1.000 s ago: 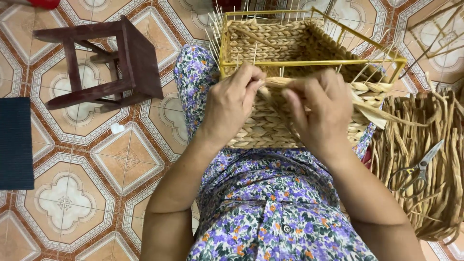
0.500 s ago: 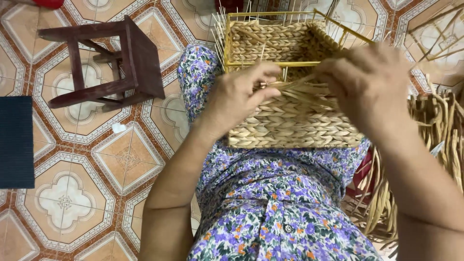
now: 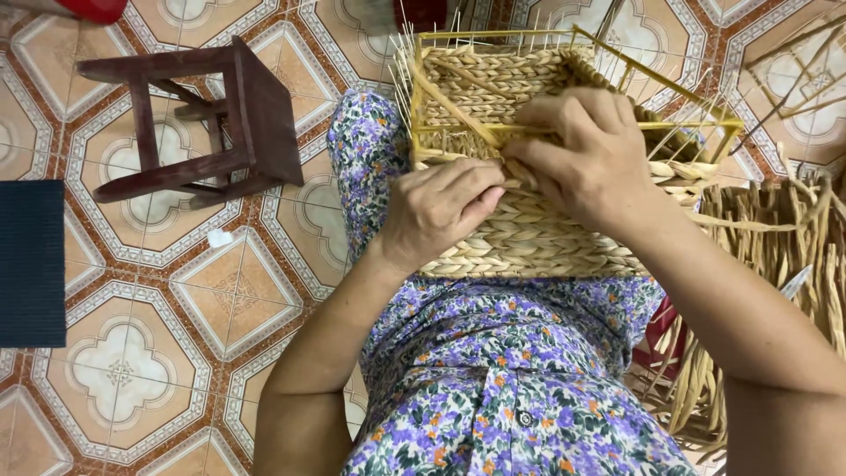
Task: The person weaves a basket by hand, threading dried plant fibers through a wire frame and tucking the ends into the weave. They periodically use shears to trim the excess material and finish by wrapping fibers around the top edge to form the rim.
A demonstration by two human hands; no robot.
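Head view: a half-woven rectangular basket of pale braided straw on a yellow wire frame [image 3: 538,238] rests on the person's lap, over a purple floral dress [image 3: 511,388]. The near wall looks woven from its bottom edge up to the frame's middle bar; above that, toward 12 o'clock, thin bare uprights stick out past the rim, so the top rows seem left to do.

The left hand [image 3: 441,211] lies on the near wall, fingers curled nearly closed and pressing the weave; whether it pinches a strand I cannot tell. The right hand [image 3: 586,159], at 1 o'clock from it, has its fingers bent down over the rim, pinching a flat straw strand [image 3: 749,225] that trails toward 3 o'clock.

A loose bundle of straw strands [image 3: 784,264] lies at 3 o'clock; 1 dark wooden stool [image 3: 207,123] stands at 10 o'clock on the patterned tile floor [image 3: 132,353].
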